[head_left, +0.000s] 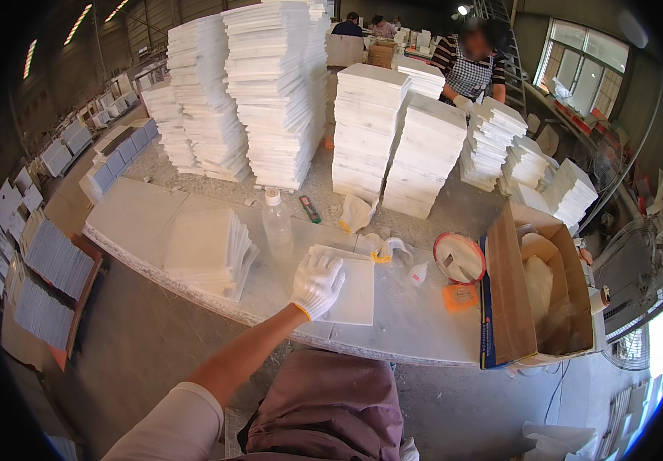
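My left hand (319, 284), in a white knitted glove with a yellow cuff edge, lies over a thin white square stone tile (356, 296) on the worktable. Its fingers point away from me across the tile's left part; the palm side is hidden. My right hand is not in view. Left of the hand, a clear plastic bottle (277, 227) with a white cap stands upright. Farther left sits a low, uneven stack of white tiles (205, 250). Just past the tile, on the right, lies a crumpled white glove (389, 250) with a yellow edge.
Tall stacks of white tiles (270, 92) and shorter stacks (427, 146) line the table's far side. A round red-rimmed container (459, 259), an orange packet (460, 297) and an open cardboard box (504, 300) are at right. A co-worker (473, 61) stands beyond the stacks; a fan (627, 349) is far right.
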Available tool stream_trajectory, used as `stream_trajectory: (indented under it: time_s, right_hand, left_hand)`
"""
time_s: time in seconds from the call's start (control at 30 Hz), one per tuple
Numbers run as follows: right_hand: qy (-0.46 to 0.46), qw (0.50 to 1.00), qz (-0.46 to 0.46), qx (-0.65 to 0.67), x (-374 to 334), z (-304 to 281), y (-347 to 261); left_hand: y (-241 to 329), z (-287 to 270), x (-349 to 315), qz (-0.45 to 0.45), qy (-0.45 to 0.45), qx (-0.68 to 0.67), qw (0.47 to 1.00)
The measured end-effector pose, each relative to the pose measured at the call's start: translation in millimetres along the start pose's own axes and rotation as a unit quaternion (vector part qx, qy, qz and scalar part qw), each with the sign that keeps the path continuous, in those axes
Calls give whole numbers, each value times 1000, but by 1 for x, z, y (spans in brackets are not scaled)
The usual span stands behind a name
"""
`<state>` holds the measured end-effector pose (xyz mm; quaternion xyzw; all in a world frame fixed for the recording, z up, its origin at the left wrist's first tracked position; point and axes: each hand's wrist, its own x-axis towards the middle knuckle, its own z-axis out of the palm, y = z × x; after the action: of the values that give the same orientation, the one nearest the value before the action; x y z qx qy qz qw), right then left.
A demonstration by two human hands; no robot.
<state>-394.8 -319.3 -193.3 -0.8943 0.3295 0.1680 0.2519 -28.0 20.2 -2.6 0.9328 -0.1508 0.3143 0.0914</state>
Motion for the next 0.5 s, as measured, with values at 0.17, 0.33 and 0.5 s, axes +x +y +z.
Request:
stream_trajectory:
  time_s: [0.17,0.33,0.5]
  right_hand:
    - [-65,998,18,-19,46,43,61]
    - [73,975,-89,190,68,6,25]
    - [30,908,-150,391,39,-93,-98]
  left_hand:
    - [21,-7,-15,18,-11,-172,985]
    - [79,-73,-90,81,-62,-309,946]
    - [99,-95,-131,-43,-155,-351,922]
